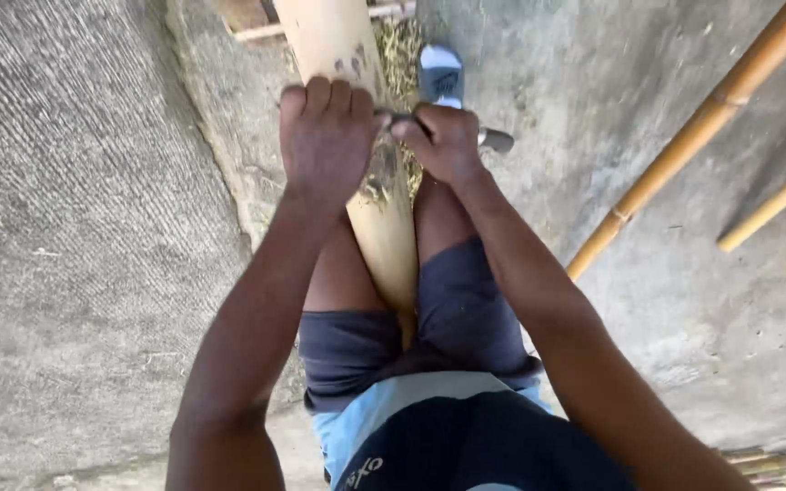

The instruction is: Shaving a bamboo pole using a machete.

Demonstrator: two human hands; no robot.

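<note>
head view, looking straight down. i see a thick pale bamboo pole (384,227) running from between the person's legs up and away to the far edge, resting over the thighs. my left hand (325,145) is closed around one end of a drawknife-type metal blade (493,139) laid across the pole, fingers curled over the top, knuckles up, right on the pole's left side. my right hand (443,141) is fisted on the other side of the same tool, just right of the pole, and a grey handle end sticks out past it to the right. the blade between the two hands is mostly hidden, i can't tell exactly how it meets the pole surface. both hands near each other, nearly touching across the pole.

a scraped dark patch and loose fibres (382,177) sit on the pole just near of the hands. more shavings (399,55) lie on the ground far of the hands. a foot in a blue and white sandal (440,75) is just far of the right hand. dark shorts (457,318) and a light blue shirt (384,409) at the near edge.

concrete floor (93,255) all around. thinner yellow bamboo poles (702,123) lie at the right, well apart from the hands, one long diagonal and one shorter.
</note>
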